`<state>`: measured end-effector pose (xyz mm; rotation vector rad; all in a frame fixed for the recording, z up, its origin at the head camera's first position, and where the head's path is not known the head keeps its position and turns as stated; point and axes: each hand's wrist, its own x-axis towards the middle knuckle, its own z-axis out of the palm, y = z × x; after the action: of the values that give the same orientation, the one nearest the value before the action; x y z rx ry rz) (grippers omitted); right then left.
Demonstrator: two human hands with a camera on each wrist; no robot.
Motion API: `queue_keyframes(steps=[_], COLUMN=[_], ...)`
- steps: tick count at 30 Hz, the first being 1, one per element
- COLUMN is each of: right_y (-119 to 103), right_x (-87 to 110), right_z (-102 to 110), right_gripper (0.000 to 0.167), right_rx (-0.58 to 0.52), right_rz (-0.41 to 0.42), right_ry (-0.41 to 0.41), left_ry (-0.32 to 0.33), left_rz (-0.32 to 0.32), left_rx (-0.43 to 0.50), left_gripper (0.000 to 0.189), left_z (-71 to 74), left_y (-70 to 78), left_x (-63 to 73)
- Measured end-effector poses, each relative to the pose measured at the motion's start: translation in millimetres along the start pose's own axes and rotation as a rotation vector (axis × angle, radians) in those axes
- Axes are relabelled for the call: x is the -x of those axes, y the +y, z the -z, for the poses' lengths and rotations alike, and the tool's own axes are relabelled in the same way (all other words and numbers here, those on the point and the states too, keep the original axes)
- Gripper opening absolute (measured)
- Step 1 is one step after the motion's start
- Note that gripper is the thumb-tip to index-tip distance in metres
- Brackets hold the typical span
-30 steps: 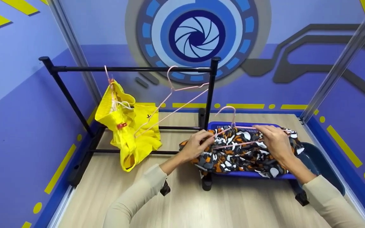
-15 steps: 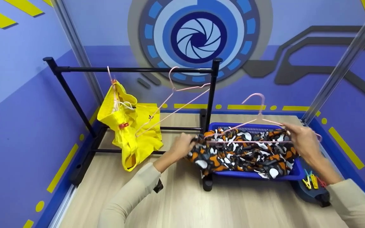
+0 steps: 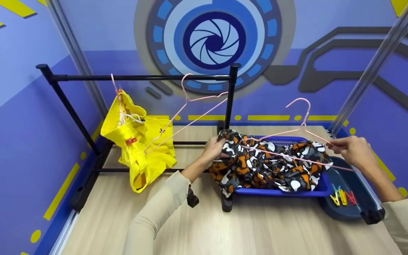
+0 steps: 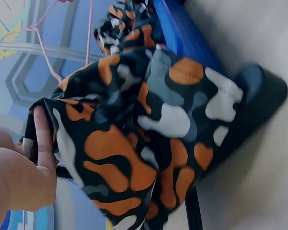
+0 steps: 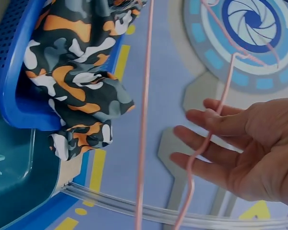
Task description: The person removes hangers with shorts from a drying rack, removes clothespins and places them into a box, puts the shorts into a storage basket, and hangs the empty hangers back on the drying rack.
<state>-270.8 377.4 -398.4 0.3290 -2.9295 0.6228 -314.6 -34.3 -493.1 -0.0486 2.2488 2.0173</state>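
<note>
A camouflage garment (image 3: 267, 166) in orange, black, grey and white lies bunched over a blue basket (image 3: 282, 193). At its left end my left hand (image 3: 214, 150) grips the raised edge of the cloth, with fingers partly under the fold in the left wrist view (image 4: 26, 167). My right hand (image 3: 358, 152) pinches the right arm of a pink hanger (image 3: 305, 125), thumb against fingers (image 5: 216, 120) in the right wrist view. The hanger's hook points up. Its left end meets the garment near my left hand; whether it is inside the cloth I cannot tell.
Left stands a black rack (image 3: 143, 77) with yellow shorts (image 3: 136, 141) clipped on one hanger and a bare pink hanger (image 3: 186, 101) beside them. A dark teal tub (image 3: 335, 209) holding several clothespins (image 3: 343, 197) sits right of the basket. Walls enclose the back and sides.
The hanger has moved up and to the right with my right hand, its left end shifting toward the garment's left part. My left hand went from the hanger to the cloth edge and lifted it.
</note>
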Motion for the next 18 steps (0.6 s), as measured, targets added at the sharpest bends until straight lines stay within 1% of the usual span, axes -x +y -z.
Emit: queue_keyframes(steps=[1,2,3,5,7,8,9,10,12,13,14,15,16,17,18], right_y=[-1.4,-3.1,-5.2,-9.0,-11.5,-12.1,-12.3,-12.5,-12.1,-11.7,-11.2,-10.7,-10.0,-9.4,-8.9], right_x=[-0.7,-1.5,-2.4,-3.7,-3.4,-2.5,-1.4,-0.7,1.1,2.1,3.2,4.2,5.1,6.0,6.6], right_z=[1.0,1.8,2.6,4.6,8.1,10.6,13.6,16.5,23.2,26.6,30.1,33.4,36.5,39.3,41.6], right_gripper=[0.024,0.025,0.027,0.032,0.036,0.037,0.039,0.040,0.040,0.040,0.039,0.039,0.039,0.039,0.040], right_rx=[-0.028,-0.057,-0.093,-0.163,-0.238,-0.258,-0.276,-0.286,-0.291,-0.285,-0.273,-0.264,-0.257,-0.256,-0.266], right_rz=[-0.023,-0.047,-0.078,-0.134,-0.187,-0.204,-0.219,-0.224,-0.224,-0.219,-0.215,-0.211,-0.208,-0.208,-0.212], right_ry=[-0.040,-0.079,-0.122,-0.193,-0.249,-0.263,-0.273,-0.281,-0.292,-0.294,-0.293,-0.293,-0.295,-0.297,-0.300], left_ry=[-0.005,-0.010,-0.018,-0.046,-0.103,-0.144,-0.193,-0.244,-0.365,-0.419,-0.475,-0.526,-0.566,-0.593,-0.603], left_rz=[-0.021,-0.066,-0.116,-0.238,-0.353,-0.402,-0.436,-0.458,-0.475,-0.482,-0.479,-0.472,-0.471,-0.485,-0.513], left_rx=[-0.013,-0.056,-0.122,-0.275,-0.437,-0.521,-0.604,-0.688,-0.857,-0.960,-1.051,-1.118,-1.174,-1.221,-1.260], left_gripper=[0.032,0.032,0.031,0.034,0.036,0.037,0.038,0.042,0.045,0.047,0.048,0.049,0.049,0.048,0.046], left_z=[-3.9,-7.9,-12.0,-20.4,-28.3,-31.8,-34.7,-36.0,-36.3,-35.7,-34.6,-33.4,-32.3,-31.1,-29.8], left_y=[0.3,-0.2,-0.9,-4.4,-9.5,-12.2,-14.6,-17.5,-22.6,-25.3,-27.7,-29.9,-32.0,-33.8,-35.3], left_x=[0.2,0.2,0.6,0.5,-0.8,-1.7,-2.3,-2.9,-2.7,-2.5,-1.6,-0.6,0.4,1.4,2.2])
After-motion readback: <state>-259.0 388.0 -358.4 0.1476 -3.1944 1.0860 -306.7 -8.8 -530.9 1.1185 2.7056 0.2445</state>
